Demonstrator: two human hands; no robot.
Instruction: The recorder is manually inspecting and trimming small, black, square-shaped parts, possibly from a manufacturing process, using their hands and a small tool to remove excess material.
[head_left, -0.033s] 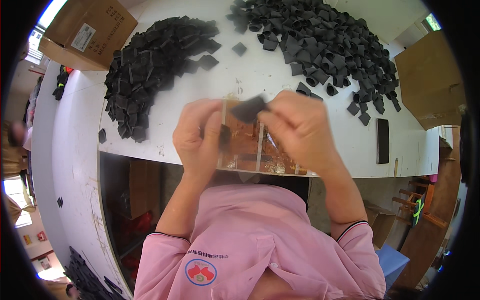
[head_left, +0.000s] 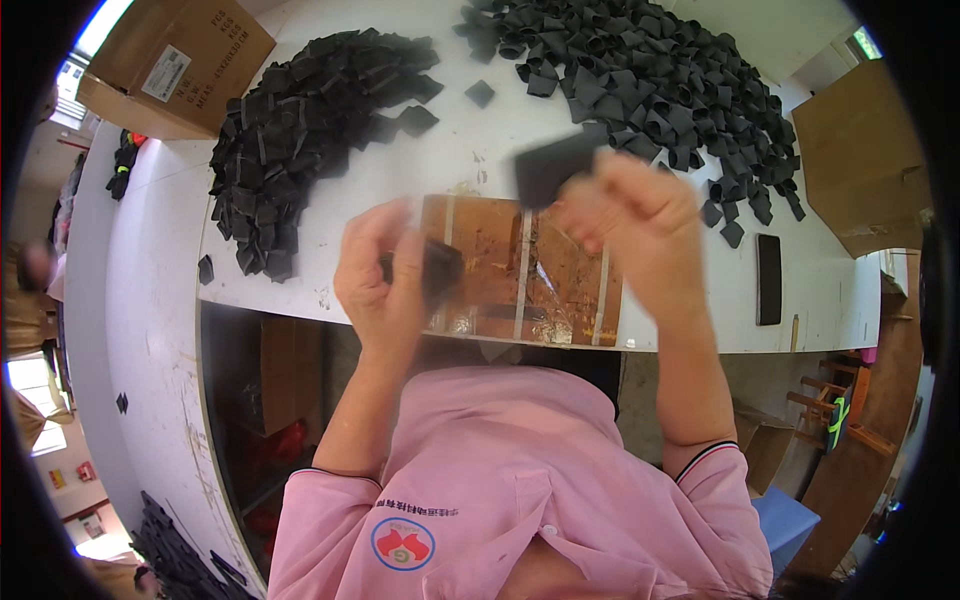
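My left hand [head_left: 375,265] is closed on a small black fabric piece [head_left: 443,268], close above the left side of a brown taped board [head_left: 485,250] at the table's front edge. Up and to the right, my right hand [head_left: 650,225] pinches another black fabric piece [head_left: 550,170], flat and squarish, over the board's far edge. Motion smears that piece and the right fingertips. The two held pieces are apart from each other. At the far left lies a heap of flat black pieces [head_left: 290,130]; the heap of black fabric tubes [head_left: 640,80] at the far right shows open round ends.
A cardboard box [head_left: 180,60] stands at the far left corner, and a brown carton [head_left: 860,160] is at the right. A dark flat phone-like slab [head_left: 768,280] lies on the white table [head_left: 700,300] by its right edge. One loose black piece [head_left: 480,94] sits between the heaps.
My right hand has moved up and to the right with its black piece, uncovering more of the board. My left hand has shifted slightly left, still gripping its piece.
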